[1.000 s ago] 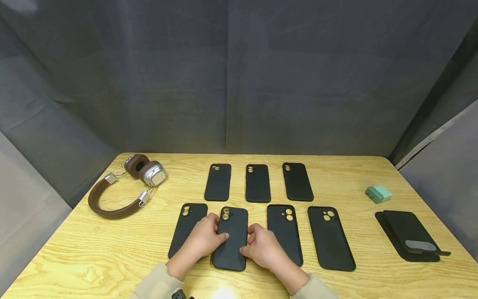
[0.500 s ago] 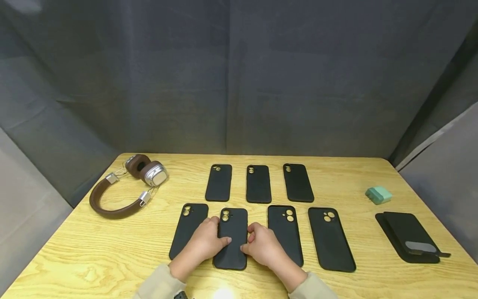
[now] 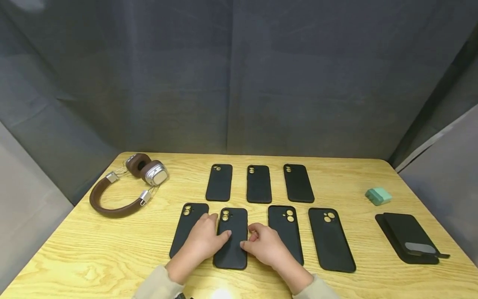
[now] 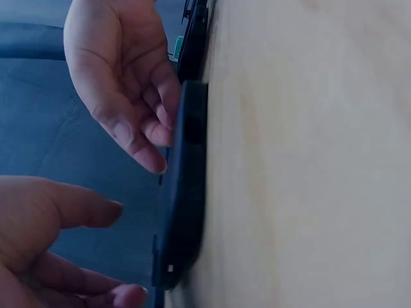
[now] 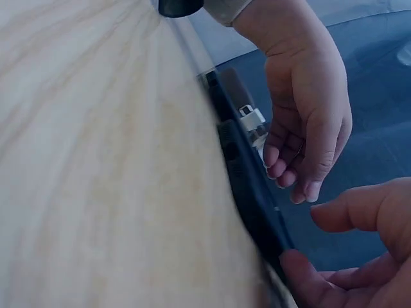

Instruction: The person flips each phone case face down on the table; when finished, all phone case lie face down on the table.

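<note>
The black phone case (image 3: pixel 230 238) lies flat, back side up, in the near row on the table (image 3: pixel 93 257), second from the left, between a neighbouring case (image 3: pixel 184 232) on its left and another case (image 3: pixel 285 230) on its right. The left hand (image 3: pixel 201 241) rests over its left edge with relaxed fingers laid on the case surface; the right hand (image 3: pixel 263 245) sits at the right edge with fingers loosely curled, fingertips touching the side rim. Neither hand is seen closed round the case. Judged from its thin shell and matte finish, the case is light, somewhat flexible and not fragile; it should slide easily on the smooth wood, so it is best held at the two long side rims, below the camera cut-out, with opposing fingers. The head view shows the full layout: three cases in the far row, four in the near row, headphones (image 3: pixel 127 187) at far left, a small green box (image 3: pixel 378 195) and a dark folded wallet case (image 3: pixel 408 236) at right. The left wrist view shows what the head view cannot: the case (image 4: pixel 186 192) edge-on, lying flush on the table, with the right hand (image 4: pixel 125 83) fingers meeting its rim. The right wrist view shows the same thin profile (image 5: pixel 250 186) and the left hand (image 5: pixel 308 122) hanging just above it, fingers slack.
</note>
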The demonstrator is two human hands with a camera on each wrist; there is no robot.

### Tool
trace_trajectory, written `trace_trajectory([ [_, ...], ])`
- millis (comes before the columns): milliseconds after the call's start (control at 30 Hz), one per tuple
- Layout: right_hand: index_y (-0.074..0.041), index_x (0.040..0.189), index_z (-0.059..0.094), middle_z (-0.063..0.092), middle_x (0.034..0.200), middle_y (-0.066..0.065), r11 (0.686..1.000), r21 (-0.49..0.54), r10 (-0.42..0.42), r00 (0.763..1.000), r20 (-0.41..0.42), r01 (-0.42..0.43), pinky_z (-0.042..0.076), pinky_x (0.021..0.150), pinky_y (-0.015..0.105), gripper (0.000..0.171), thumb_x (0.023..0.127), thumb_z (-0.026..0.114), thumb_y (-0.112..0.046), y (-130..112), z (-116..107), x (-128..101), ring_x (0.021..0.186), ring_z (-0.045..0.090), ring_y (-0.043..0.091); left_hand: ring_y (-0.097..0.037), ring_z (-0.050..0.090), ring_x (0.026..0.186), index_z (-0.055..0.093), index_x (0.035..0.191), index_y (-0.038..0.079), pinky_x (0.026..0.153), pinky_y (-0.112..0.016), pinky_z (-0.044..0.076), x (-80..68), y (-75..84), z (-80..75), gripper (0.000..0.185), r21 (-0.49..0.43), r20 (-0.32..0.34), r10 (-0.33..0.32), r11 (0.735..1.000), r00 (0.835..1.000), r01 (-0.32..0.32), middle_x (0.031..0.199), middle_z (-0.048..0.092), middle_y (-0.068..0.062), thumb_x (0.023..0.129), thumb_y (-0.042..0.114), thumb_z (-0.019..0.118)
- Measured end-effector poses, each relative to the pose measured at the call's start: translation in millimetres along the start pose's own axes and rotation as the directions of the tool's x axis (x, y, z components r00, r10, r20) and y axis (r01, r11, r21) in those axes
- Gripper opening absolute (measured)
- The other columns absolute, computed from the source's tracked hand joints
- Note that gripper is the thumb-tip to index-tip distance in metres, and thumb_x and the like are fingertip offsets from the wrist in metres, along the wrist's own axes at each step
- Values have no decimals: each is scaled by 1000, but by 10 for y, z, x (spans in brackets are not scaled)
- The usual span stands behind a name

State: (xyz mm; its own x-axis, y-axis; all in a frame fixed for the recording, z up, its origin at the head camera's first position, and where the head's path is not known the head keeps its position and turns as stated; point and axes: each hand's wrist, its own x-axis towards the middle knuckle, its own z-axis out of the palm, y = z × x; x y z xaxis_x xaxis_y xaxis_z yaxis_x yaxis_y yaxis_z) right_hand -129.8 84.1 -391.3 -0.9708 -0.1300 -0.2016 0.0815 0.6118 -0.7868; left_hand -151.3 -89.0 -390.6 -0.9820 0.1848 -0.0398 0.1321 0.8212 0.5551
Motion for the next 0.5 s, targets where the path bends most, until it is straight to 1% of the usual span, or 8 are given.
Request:
trace_trajectory([
  [100, 6, 118, 55, 56, 77, 3, 999, 42, 9, 1000, -13, -9, 41, 55, 27, 50, 78, 71, -18, -25, -66, -43, 63, 50, 14, -28, 57, 91, 52, 122, -8, 77, -40, 48, 1, 39, -23, 56, -51, -31, 42, 998, 999, -44, 102, 54, -17, 82, 27, 68],
  [200, 5, 120, 54, 56, 80, 4, 999, 52, 9, 999, -36, -7, 42, 56, 28, 50, 79, 71, -18, -50, -154, -84, 63, 51, 14, -20, 55, 83, 52, 124, -4, 70, -34, 47, 19, 86, -30, 51, -120, -29, 92, 988, 995, -94, 96, 54, -12, 84, 25, 65],
  [267, 4, 120, 55, 56, 82, 3, 999, 35, 6, 998, -58, -4, 43, 57, 28, 49, 79, 71, -18, -59, -215, -109, 65, 52, 14, -19, 56, 85, 53, 125, -3, 70, -32, 48, 33, 121, -23, 49, -158, -21, 119, 980, 993, -121, 99, 55, -12, 85, 24, 64],
  [367, 2, 120, 56, 57, 83, 3, 1000, 30, 10, 996, -90, -7, 44, 60, 28, 48, 79, 71, -19, -56, -301, -149, 69, 53, 13, -19, 58, 86, 53, 124, -2, 71, -32, 49, 61, 183, 8, 46, -202, -8, 138, 970, 990, -137, 101, 56, -12, 86, 22, 63],
  [500, 2, 121, 56, 57, 86, 3, 999, 48, 26, 993, -116, -20, 46, 63, 28, 48, 80, 71, -18, 1, -407, -197, 72, 54, 13, -18, 58, 85, 53, 123, -2, 71, -31, 49, 109, 283, 77, 45, -220, 7, 159, 963, 987, -154, 99, 56, -10, 86, 21, 63],
])
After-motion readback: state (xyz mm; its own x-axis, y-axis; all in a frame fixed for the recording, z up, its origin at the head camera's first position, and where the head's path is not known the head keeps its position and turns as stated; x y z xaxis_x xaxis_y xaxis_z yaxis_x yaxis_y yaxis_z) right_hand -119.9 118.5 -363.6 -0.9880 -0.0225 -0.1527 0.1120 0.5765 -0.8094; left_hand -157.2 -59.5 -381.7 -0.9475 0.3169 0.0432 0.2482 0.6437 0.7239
